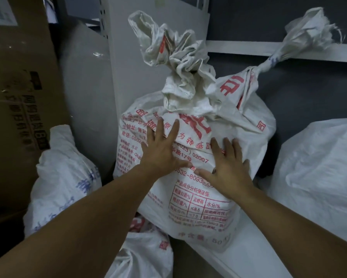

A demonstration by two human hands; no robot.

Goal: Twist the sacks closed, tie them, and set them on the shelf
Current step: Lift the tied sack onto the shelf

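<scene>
Both hands lie flat with fingers spread, gripping nothing, the left hand (pixel 160 151) and right hand (pixel 229 171) pressing on the red-printed sack (pixel 190 209), which stands on the shelf (pixel 247 259) with its tied neck (pixel 180 77) at twelve o'clock, a second sack (pixel 251 113) behind at two, and a box (pixel 18 101) at ten.

A single wide-angle view comes from a camera on the person's head. It faces forward and down, along the arms that enter from the bottom corners and reach to the left grip (pixel 160 155) and right grip (pixel 226 171). It sits close: the sack (pixel 200 197) at the shelf's (pixel 249 251) front edge fills mid-frame. A box (pixel 18 97) crowds the left border.
</scene>
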